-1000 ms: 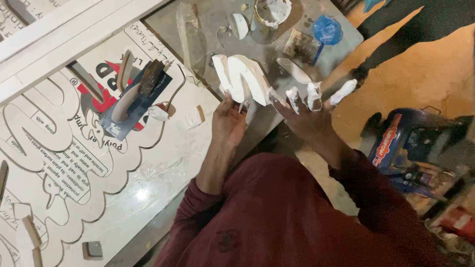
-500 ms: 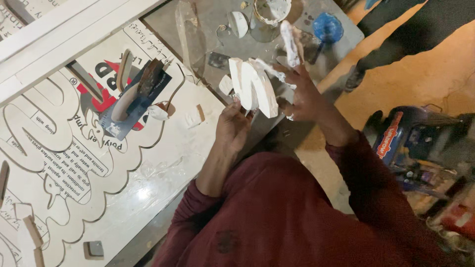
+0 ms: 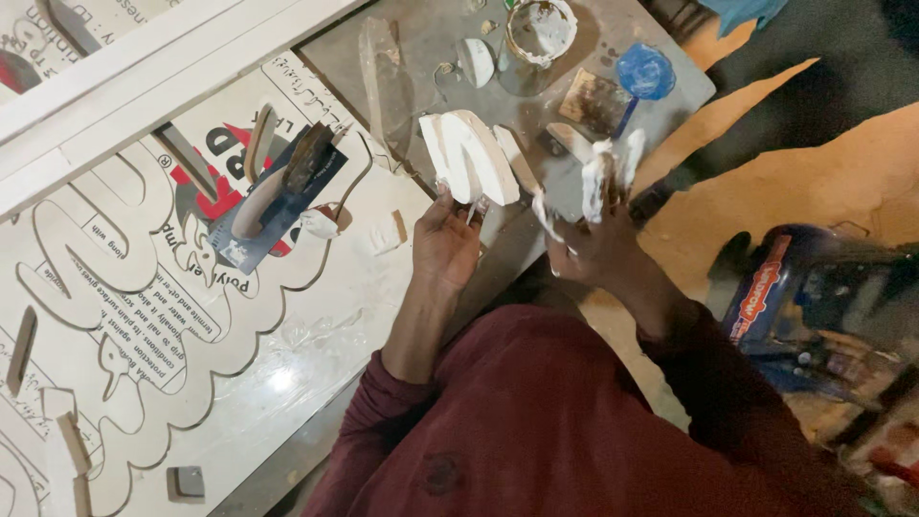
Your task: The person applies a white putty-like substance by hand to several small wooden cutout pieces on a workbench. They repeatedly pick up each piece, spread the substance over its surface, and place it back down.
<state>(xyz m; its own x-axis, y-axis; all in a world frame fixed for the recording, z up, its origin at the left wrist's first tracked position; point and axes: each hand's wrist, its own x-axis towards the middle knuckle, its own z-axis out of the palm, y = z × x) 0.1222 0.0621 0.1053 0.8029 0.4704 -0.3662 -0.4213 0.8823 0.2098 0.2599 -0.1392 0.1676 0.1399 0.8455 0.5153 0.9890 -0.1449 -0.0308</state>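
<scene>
Workbench [image 3: 421, 38], grey and paste-smeared, stands over orange floor [image 3: 814, 182].

A sign-maker's workshop, rough and well used.

A large white board [image 3: 191, 316] with letter shapes cut out of it lies across the work surface, offcuts scattered on it. Beside it a grey, smeared tabletop [image 3: 450, 29] carries a paste-caked tub [image 3: 541, 29], a blue lid [image 3: 644, 71] and scraps of white filler. The floor [image 3: 814, 182] is dusty orange, with a blue power tool [image 3: 804, 287] lying on it.
</scene>
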